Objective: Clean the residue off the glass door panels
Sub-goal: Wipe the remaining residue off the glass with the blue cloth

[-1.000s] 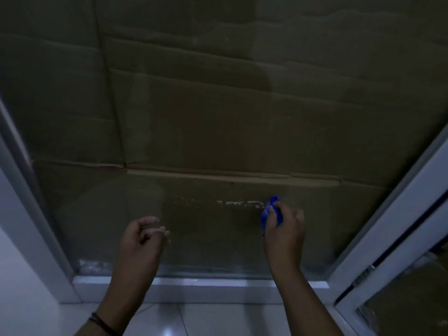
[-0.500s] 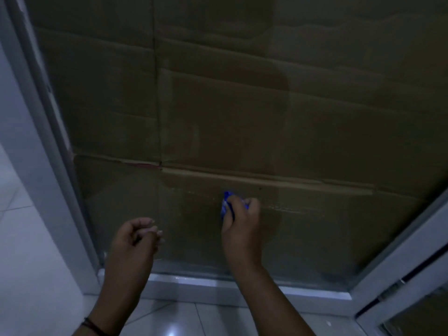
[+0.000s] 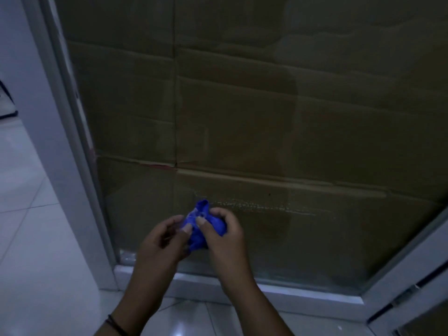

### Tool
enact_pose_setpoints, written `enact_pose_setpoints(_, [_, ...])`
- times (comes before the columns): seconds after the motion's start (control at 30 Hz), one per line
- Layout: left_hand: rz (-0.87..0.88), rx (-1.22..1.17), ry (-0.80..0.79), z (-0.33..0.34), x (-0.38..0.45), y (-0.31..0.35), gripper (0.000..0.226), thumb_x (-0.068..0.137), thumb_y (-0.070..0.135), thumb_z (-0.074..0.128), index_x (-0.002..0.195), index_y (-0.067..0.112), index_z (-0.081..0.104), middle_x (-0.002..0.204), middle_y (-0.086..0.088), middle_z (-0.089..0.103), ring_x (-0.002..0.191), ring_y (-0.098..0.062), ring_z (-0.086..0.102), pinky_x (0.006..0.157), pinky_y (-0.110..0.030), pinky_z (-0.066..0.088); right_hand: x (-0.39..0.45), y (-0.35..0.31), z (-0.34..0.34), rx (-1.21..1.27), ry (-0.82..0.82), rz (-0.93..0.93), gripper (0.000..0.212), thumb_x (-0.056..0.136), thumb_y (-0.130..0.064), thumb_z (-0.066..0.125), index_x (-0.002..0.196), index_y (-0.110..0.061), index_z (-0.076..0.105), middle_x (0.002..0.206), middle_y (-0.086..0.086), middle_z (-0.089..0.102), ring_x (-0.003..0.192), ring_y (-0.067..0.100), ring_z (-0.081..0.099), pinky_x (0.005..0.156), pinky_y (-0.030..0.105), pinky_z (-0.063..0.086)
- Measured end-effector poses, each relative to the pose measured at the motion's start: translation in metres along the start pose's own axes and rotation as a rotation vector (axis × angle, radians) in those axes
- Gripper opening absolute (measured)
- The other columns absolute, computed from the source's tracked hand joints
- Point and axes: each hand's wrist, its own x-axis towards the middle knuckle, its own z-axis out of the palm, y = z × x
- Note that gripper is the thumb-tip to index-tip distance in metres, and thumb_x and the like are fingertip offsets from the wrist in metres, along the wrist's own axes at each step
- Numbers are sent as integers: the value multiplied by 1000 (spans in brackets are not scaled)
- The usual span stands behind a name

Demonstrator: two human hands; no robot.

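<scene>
The glass door panel fills most of the view, with brown cardboard behind it. A pale streak of residue runs across the lower glass. A crumpled blue cloth sits in front of the lower glass, just left of the streak. My right hand grips the cloth from the right, fingers curled round it. My left hand pinches the cloth's left side with thumb and fingers.
A white door frame rises at the left, and its bottom rail runs under the glass. A second framed panel angles in at the lower right. White floor tiles lie at the left and below.
The view has swung left. My right hand carried the cloth leftward along the glass and off the streak. My left hand came up and took hold of the cloth too.
</scene>
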Motion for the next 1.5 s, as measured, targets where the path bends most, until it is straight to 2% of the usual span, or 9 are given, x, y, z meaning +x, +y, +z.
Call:
enact_pose_setpoints(0.17, [-64, -71, -78, 19, -18, 3, 47, 65, 35, 72, 106, 12, 67, 98, -8, 74, 93, -27, 70, 79, -43, 57, -20, -7, -33, 248, -60, 146, 20, 85, -8, 62, 102, -19, 65, 95, 4, 73, 80, 17, 69, 65, 27, 53])
enact_pose_setpoints(0.27, [-187, -229, -67, 26, -24, 8, 44, 75, 28, 66, 106, -1, 61, 101, -19, 71, 96, -34, 68, 81, -51, 57, -30, -16, -47, 385, -90, 166, 29, 80, -5, 63, 107, -11, 59, 91, 7, 73, 70, 15, 66, 55, 24, 50])
enact_pose_setpoints(0.37, [-281, -417, -85, 32, -33, 18, 33, 90, 21, 55, 111, -5, 58, 103, -22, 70, 90, -31, 70, 64, -41, 59, -40, -22, -59, 432, -38, 164, 28, 74, -9, 65, 102, -7, 60, 90, 12, 72, 68, 16, 67, 52, 24, 50])
enact_pose_setpoints(0.5, [-313, -531, -105, 43, -47, 32, 29, 96, 18, 47, 112, -2, 60, 104, -21, 70, 85, -30, 71, 59, -39, 58, -54, -29, -78, 266, 54, 102, 11, 86, -6, 60, 93, -12, 67, 89, 10, 73, 68, 17, 67, 52, 26, 50])
enact_pose_setpoints(0.67, [-248, -530, -180, 59, -68, 41, 28, 96, 18, 47, 114, 1, 61, 106, -19, 70, 90, -30, 71, 64, -39, 58, -76, -49, -96, -50, 15, -83, 29, 66, -45, 71, 87, -24, 73, 82, -8, 74, 73, 3, 67, 58, 14, 48])
enact_pose_setpoints(0.9, [-313, -624, -187, 85, -98, 47, 35, 98, 13, 41, 130, -2, 46, 113, -25, 66, 90, -34, 69, 64, -42, 60, -93, -58, -117, -34, 121, -93, 12, 83, -16, 66, 75, -10, 72, 68, 0, 66, 61, 6, 55, 63, 26, 42])
enact_pose_setpoints(1.1, [-143, -408, -177, 110, -127, 48, 48, 77, 23, 70, 119, 7, 53, 105, -14, 72, 96, -28, 70, 75, -38, 59, -107, -61, -129, -174, 111, -197, 9, 82, -22, 68, 75, -17, 69, 81, -2, 66, 74, 5, 61, 66, 17, 46])
enact_pose_setpoints(1.2, [-126, -359, -151, 113, -129, 49, 27, 89, 7, 60, 116, 5, 56, 101, -14, 72, 89, -27, 71, 65, -33, 58, -112, -61, -136, -247, 77, -215, 6, 81, -20, 69, 78, -24, 69, 84, -7, 66, 76, 2, 63, 65, 19, 49])
enact_pose_setpoints(1.5, [-383, -656, -368, 110, -123, 54, 40, 88, 4, 45, 127, -5, 51, 116, -24, 65, 104, -37, 65, 75, -41, 59, -104, -61, -152, 253, 197, 151, 15, 95, -15, 52, 89, -7, 63, 85, 11, 73, 81, 27, 68, 75, 44, 54])
